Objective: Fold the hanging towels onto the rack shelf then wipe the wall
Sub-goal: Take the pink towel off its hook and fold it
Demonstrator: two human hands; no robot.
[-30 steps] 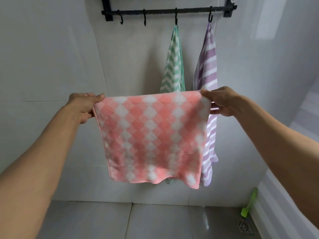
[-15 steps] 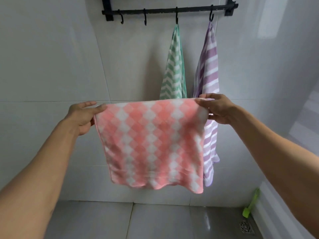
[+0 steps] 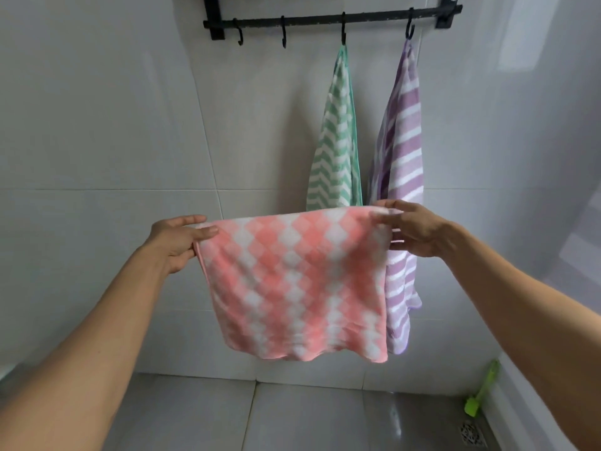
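Observation:
A pink towel [image 3: 292, 281] with a white diamond pattern hangs spread flat in front of me. My left hand [image 3: 179, 240] pinches its upper left corner and my right hand [image 3: 409, 229] pinches its upper right corner. Behind it, a green zigzag towel [image 3: 336, 138] and a purple striped towel [image 3: 401, 148] hang from hooks on a black wall rack [image 3: 325, 19]. The pink towel covers the lower parts of both. Two hooks on the rack's left side are bare. The rack's shelf is cut off by the top edge.
White tiled wall [image 3: 97, 125] runs behind the rack, with another wall at the right. A green brush [image 3: 479, 395] leans in the lower right corner beside a floor drain [image 3: 473, 436]. Grey floor tiles lie below.
Both hands have lowered the pink towel a little against the hanging towels, still holding it spread by its top corners. The view has tilted, showing more of the rack.

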